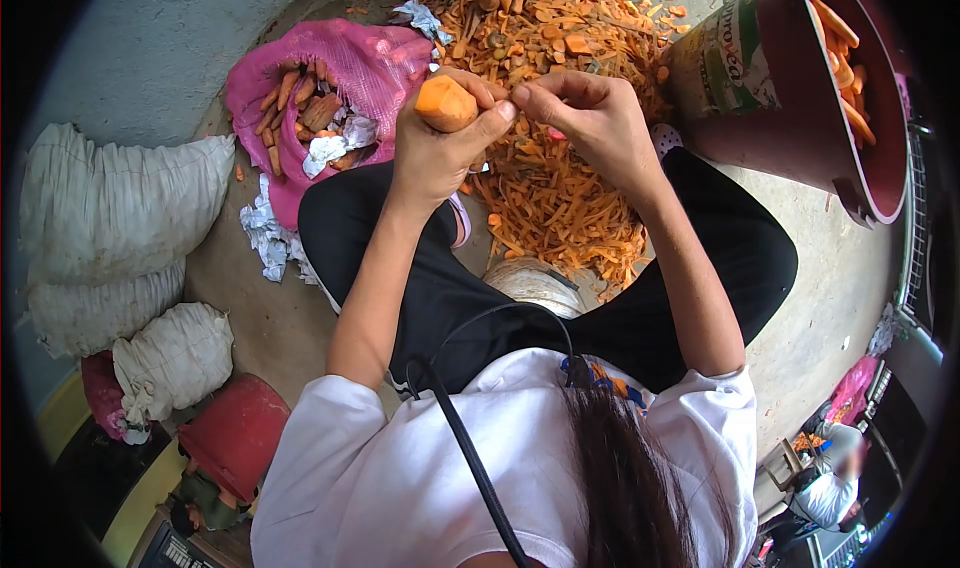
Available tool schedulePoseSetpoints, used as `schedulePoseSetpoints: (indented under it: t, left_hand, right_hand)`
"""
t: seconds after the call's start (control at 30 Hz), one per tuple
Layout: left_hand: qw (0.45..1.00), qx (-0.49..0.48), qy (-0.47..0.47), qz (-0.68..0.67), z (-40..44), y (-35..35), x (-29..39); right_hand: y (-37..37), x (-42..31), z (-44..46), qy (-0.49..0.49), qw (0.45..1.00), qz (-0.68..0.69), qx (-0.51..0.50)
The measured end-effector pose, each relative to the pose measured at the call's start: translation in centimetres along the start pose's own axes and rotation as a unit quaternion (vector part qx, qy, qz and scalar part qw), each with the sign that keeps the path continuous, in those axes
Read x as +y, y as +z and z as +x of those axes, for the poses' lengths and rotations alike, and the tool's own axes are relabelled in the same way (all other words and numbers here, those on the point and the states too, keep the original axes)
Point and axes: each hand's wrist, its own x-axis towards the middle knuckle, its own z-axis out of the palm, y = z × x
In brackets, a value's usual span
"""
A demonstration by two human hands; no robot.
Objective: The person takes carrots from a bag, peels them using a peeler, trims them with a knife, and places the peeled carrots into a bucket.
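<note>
Floor stretches beyond right knee; left hand grips carrot

Sack left of peelings, bucket right, vegetables in both

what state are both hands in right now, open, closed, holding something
Left hand: closed around a carrot.
Right hand: curled, close beside the left hand; whether it grips anything cannot be told.

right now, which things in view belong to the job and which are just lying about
Likely in the job: left hand, carrot it holds, right hand, peelings, pink sack, tub with carrots
Likely just lying about: white sacks, red bucket, paper
</note>
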Motion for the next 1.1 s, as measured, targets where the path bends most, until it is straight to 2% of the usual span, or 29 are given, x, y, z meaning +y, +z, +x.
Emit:
schedulePoseSetpoints:
  t: [0.1,0.2,0.3,0.33,0.37,0.4,0.43,0.5,0.57,0.63,0.67,0.7,0.87,0.97,1.0,1.1]
  left_hand:
    - [0.998,0.009,-0.051,-0.036,-0.1,0.0,0.1]
    - [1.000,0.013,-0.012,-0.011,0.2,0.2,-0.1]
    - [0.993,0.044,-0.076,-0.079,0.7,0.0,0.1]
    - [0.991,0.042,-0.111,-0.053,0.9,-0.4,0.2]
    - [0.985,0.056,-0.150,-0.068,1.0,-0.7,0.0]
    - [0.976,0.069,-0.189,-0.082,1.1,-1.0,-0.5]
    - [0.966,0.080,-0.226,-0.095,1.1,-1.2,-1.1]
    - [0.950,0.056,-0.259,-0.166,1.1,-1.7,-2.0]
    - [0.941,0.036,-0.255,-0.221,1.3,-1.8,-2.4]
    - [0.939,0.025,-0.264,-0.221,1.5,-1.7,-2.6]
    - [0.938,0.025,-0.265,-0.221,1.5,-1.6,-2.8]
    - [0.939,0.025,-0.264,-0.220,1.7,-1.5,-2.9]
    - [0.947,0.031,-0.261,-0.184,1.7,-1.8,-2.6]
    - [0.949,0.021,-0.250,-0.193,1.8,-1.8,-2.2]
    - [0.948,0.010,-0.233,-0.216,1.8,-1.7,-2.1]
    - [0.926,-0.032,-0.207,-0.314,1.7,-1.8,-1.3]
  right_hand:
    - [-0.1,0.1,0.0,-0.027,0.998,-0.060,0.008]
    - [-0.8,-0.7,0.1,-0.030,0.996,-0.082,-0.031]
    - [-3.1,1.3,0.9,-0.124,0.978,-0.163,0.025]
    - [-4.0,2.4,1.2,-0.081,0.986,-0.124,0.072]
    - [-5.6,3.2,1.7,0.022,0.978,-0.180,0.106]
    - [-6.5,5.3,2.2,0.018,0.967,-0.170,0.192]
    - [-7.5,7.2,2.7,0.076,0.947,-0.209,0.233]
    - [-8.6,12.1,3.3,0.125,0.906,-0.297,0.274]
    - [-8.0,13.9,3.3,0.225,0.890,-0.347,0.193]
    - [-8.1,21.6,4.0,0.202,0.903,-0.357,0.131]
    - [-7.7,22.1,3.7,0.151,0.921,-0.348,0.082]
    - [-7.6,22.4,3.6,0.153,0.921,-0.357,0.038]
    - [-4.9,24.7,5.7,0.176,0.904,-0.353,0.165]
    - [-2.5,21.8,7.8,0.337,0.888,-0.290,0.115]
    - [-1.7,22.1,8.0,0.300,0.860,-0.400,0.103]
    - [0.4,24.5,8.6,0.303,0.799,-0.482,0.194]
